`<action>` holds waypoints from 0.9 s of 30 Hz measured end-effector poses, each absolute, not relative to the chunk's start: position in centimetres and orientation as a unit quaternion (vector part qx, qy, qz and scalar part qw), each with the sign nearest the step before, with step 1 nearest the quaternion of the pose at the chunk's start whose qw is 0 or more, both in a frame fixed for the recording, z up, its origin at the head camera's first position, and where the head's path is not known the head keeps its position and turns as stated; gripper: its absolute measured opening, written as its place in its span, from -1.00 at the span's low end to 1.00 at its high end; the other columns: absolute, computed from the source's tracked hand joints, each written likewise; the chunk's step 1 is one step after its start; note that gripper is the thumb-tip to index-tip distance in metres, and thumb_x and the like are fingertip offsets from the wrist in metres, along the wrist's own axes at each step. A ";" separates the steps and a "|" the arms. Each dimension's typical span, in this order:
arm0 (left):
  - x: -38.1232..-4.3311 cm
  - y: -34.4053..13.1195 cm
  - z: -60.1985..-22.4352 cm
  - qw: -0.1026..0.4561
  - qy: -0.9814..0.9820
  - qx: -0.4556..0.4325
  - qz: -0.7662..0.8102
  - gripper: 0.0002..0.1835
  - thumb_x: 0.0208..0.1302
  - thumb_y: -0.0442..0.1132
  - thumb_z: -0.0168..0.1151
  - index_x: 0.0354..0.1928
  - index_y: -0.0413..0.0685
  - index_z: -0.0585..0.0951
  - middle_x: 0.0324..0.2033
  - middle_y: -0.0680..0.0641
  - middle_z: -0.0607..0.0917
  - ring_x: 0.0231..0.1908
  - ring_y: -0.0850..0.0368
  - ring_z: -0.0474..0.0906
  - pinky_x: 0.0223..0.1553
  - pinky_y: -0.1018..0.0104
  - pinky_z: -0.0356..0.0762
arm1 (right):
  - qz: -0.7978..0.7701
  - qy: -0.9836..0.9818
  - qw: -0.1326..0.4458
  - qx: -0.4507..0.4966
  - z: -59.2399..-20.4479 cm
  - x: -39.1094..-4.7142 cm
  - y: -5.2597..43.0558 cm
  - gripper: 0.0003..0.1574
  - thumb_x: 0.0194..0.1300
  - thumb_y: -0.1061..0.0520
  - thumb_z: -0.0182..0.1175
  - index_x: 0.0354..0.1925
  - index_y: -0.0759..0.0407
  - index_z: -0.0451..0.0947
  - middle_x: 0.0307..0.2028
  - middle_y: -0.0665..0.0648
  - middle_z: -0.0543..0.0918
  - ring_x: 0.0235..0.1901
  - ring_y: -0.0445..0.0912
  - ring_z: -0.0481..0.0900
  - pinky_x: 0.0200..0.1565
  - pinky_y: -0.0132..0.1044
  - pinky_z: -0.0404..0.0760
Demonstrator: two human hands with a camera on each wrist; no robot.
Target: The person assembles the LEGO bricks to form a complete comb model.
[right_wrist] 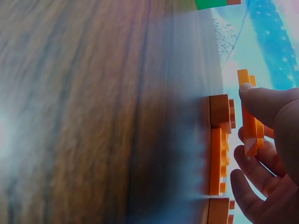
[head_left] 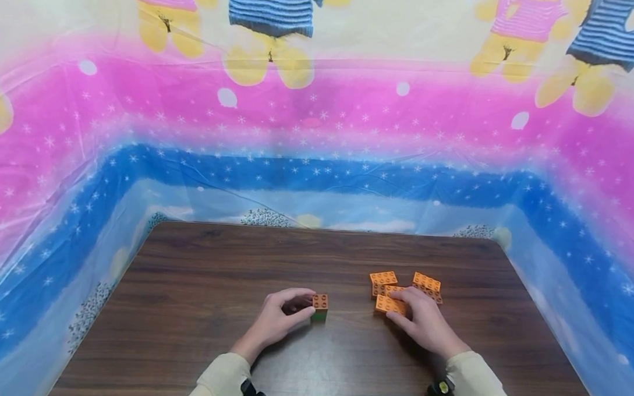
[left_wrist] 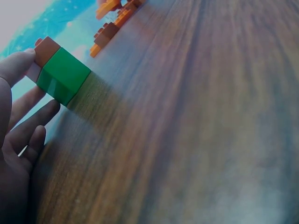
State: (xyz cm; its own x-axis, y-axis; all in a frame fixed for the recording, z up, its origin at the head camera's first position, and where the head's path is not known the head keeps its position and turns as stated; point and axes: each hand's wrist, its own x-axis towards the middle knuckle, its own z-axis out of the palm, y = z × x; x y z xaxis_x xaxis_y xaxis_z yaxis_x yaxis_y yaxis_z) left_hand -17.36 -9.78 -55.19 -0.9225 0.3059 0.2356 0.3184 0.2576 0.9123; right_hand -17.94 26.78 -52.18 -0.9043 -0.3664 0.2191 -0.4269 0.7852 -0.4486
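Observation:
Left of the table's middle, my left hand [head_left: 272,317] pinches a small stack between thumb and fingers. A brown-orange toy building brick [head_left: 320,301] with studs tops the stack, and a green block [left_wrist: 63,75] sits beneath it on the table. Over on the right, my right hand [head_left: 428,321] grips a flat orange building brick [right_wrist: 250,119] by its ends. The right wrist view shows that brick raised above the tabletop, tipped little, with the thumb at one end and fingers at the other.
Several orange and brown building bricks lie in a cluster around my right hand, among them a flat orange brick [head_left: 383,277] at the back and another orange brick [head_left: 426,280] to its right. Beyond the dark wooden table [head_left: 215,258] hangs a patterned cloth [head_left: 351,106] on three sides.

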 end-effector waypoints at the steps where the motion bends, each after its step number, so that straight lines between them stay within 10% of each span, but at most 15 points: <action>1: -17.4 -9.8 -55.2 0.006 -0.792 -0.197 -0.577 -0.67 0.43 -0.04 0.41 0.18 0.17 0.73 -0.04 0.11 0.80 -0.07 0.16 0.73 -0.08 0.26 0.66 | 0.253 -0.942 0.062 0.211 -52.1 -18.0 26.7 -0.52 0.35 -0.02 0.48 0.17 0.07 0.69 0.00 -0.02 0.71 -0.04 -0.14 0.63 -0.05 -0.08 0.65; 27: -17.3 -9.9 -54.9 -0.003 -0.795 -0.187 -0.576 -0.67 0.42 -0.03 0.42 0.17 0.21 0.73 -0.03 0.12 0.80 -0.04 0.14 0.73 -0.05 0.26 0.66 | 0.303 -0.916 0.055 0.256 -50.8 -18.2 23.6 -0.55 0.42 -0.04 0.41 0.21 0.00 0.67 0.09 -0.08 0.69 0.08 -0.15 0.65 0.06 -0.04 0.68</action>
